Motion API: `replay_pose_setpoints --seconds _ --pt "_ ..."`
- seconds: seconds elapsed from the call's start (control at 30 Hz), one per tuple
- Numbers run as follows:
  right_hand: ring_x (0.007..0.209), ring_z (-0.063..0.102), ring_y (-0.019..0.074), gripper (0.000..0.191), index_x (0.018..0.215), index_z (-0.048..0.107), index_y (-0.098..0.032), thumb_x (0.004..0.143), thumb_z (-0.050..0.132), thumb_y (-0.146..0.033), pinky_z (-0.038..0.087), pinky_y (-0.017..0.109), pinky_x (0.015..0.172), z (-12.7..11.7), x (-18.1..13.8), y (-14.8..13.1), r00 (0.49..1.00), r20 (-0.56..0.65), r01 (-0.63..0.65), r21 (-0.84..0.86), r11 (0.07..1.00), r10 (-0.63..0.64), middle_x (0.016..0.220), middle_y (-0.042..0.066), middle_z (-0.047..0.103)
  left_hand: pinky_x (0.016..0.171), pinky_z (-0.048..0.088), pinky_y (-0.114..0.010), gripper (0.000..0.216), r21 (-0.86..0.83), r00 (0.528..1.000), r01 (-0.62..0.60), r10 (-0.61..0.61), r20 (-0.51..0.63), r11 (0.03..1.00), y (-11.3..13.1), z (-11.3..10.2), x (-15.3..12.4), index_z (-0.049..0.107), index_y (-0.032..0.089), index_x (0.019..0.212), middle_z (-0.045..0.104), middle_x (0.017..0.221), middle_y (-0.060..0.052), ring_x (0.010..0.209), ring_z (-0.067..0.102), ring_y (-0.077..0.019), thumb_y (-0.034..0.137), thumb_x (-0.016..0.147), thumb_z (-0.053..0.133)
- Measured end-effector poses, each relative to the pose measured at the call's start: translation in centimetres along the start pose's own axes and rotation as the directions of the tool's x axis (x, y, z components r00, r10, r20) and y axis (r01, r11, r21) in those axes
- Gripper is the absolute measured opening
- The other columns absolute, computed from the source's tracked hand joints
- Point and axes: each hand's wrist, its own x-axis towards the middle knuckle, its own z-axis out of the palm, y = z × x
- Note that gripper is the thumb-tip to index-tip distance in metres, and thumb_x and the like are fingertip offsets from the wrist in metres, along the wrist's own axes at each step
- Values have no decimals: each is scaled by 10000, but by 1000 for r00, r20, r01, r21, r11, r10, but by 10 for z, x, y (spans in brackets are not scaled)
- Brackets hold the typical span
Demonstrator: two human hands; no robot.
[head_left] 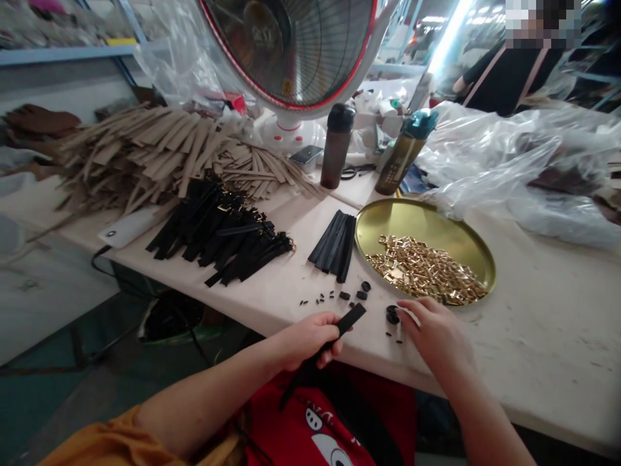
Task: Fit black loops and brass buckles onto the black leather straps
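Observation:
A black strap (352, 318) is gripped in my left hand (315, 340), its flat end pointing up and right over the table edge. The fingers of my right hand (439, 333) are pinched together beside small black round pieces (392, 314) on the tabletop. Whatever they hold, if anything, is too small to make out. Between the hands lie several tiny black bits and black blocks (361, 295). Behind them rests a fan of black strips (334, 244). To its right a gold tray (478, 249) carries a heap of gold metal buckles (427, 268).
A heap of black straps with gold fittings (228, 233) lies left, before a big pile of beige strips (145, 145). At the back stand a round heater (295, 52) and two bottles (337, 149) (405, 155). Clear plastic (533, 168) covers the right; a person (514, 74) is beyond.

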Motion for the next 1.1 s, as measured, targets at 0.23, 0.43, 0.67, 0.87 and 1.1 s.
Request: replay_pose_setpoints --seconds 0.23,0.43,0.67,0.87,1.1 --pt "751 559 237 124 744 594 -205 733 568 -326 385 338 661 8 26 11 977 190 115 -91 989 -97 768 49 606 365 359 -146 218 -68 999 37 -35 41 997 -2 1 1 469 133 899 580 599 0 398 498 -63 129 699 384" --pt "536 501 166 264 695 525 -206 651 615 -450 367 290 511 -1 10 -4 955 130 -298 413 860 268 600 6 554 382 369 -139 239 -128 997 18 -9 71 992 -1 6 -13 475 120 947 603 618 -24 428 528 -66 139 723 393" --pt "567 527 96 292 654 573 -183 600 729 -424 459 218 556 -3 -27 -56 818 475 -502 865 1 324 681 -9 594 457 377 -155 228 117 995 -92 86 58 989 1 15 -28 467 136 919 569 671 5 475 505 -49 99 726 353" --pt "542 565 66 242 724 599 -220 582 772 -314 502 165 563 7 -41 -81 741 572 -397 796 -457 352 609 -62 582 445 344 -184 244 556 958 -245 286 15 794 -6 18 -34 515 147 935 508 610 33 444 426 -66 245 822 321" --pt "557 585 92 292 864 635 -214 616 745 -321 507 208 563 5 -53 -93 785 476 -413 879 -237 397 708 -23 644 483 333 -196 302 827 921 -253 386 47 502 -10 22 -35 552 153 831 560 614 9 490 490 -91 293 863 287"
